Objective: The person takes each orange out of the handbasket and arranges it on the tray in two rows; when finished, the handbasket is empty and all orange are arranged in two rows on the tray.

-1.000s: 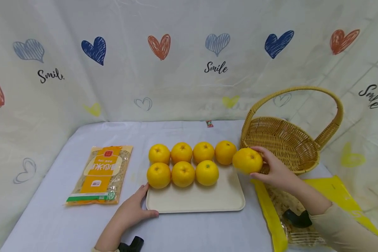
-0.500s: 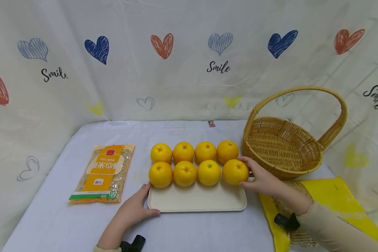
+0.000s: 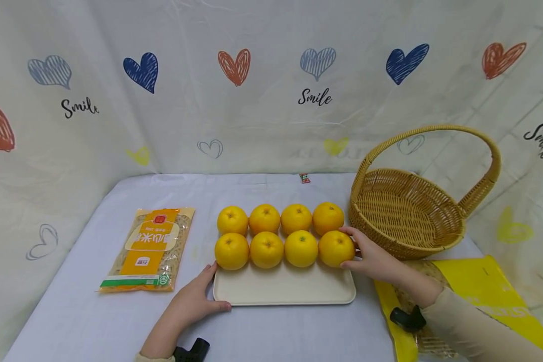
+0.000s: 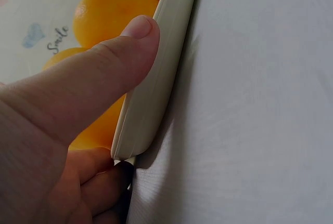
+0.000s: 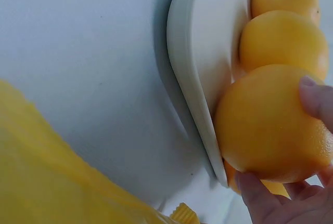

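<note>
Several oranges stand in two rows on a cream tray (image 3: 284, 291). The right hand (image 3: 373, 255) grips the orange (image 3: 337, 249) at the right end of the front row. In the right wrist view that orange (image 5: 270, 122) sits at the tray's edge, thumb on one side and fingers on the other. At the tray's front left corner, the left hand (image 3: 192, 300) holds the rim, thumb along the front edge and fingers at the left side. The left wrist view shows the thumb of the left hand (image 4: 88, 86) against the tray's rim (image 4: 151, 89).
A wicker basket (image 3: 395, 216) with a tall handle stands behind the right hand. The right forearm passes over a yellow package (image 3: 475, 286). To the left lies an orange-labelled noodle packet (image 3: 148, 250). A small red-green wrapper (image 3: 304, 178) lies at the back.
The right hand has brought its orange left and down into the front row on the tray, and still grips it. The left hand keeps its place at the tray corner.
</note>
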The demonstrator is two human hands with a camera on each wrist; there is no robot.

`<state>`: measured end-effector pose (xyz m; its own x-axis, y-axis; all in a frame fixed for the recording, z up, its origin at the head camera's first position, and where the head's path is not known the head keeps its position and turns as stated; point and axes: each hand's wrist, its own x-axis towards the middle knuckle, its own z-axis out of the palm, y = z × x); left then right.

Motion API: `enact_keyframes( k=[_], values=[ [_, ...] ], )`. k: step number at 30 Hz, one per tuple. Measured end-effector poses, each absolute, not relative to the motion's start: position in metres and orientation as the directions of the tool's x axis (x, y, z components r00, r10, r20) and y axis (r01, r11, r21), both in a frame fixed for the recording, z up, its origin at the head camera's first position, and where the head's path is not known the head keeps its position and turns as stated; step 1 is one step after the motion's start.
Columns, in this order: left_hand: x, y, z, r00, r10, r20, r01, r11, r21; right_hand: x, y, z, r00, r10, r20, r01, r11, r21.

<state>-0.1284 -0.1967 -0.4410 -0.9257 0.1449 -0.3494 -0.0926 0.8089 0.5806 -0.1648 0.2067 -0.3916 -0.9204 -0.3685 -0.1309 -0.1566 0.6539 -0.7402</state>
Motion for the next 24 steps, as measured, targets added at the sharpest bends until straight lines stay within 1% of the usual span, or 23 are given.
enact_keyframes(
  k=[11,18,24],
  values=[
    [-0.124,-0.2,-0.441,-0.93,0.127,-0.344,-0.104,0.808,0.58,-0.17,0.205,-0.396,-0.91,-0.384,-0.158,-0.125,0.616,-0.778],
    [-0.124,-0.201,-0.44,-0.93,0.118,-0.348,-0.114,0.808,0.579,-0.169,0.204,-0.39,-0.914,-0.378,-0.149,-0.152,0.658,-0.737],
    [-0.129,-0.201,-0.439,-0.927,0.133,-0.349,-0.098,0.816,0.57,-0.164,0.204,-0.382,-0.926,-0.367,-0.091,-0.202,0.684,-0.701]
  ],
)
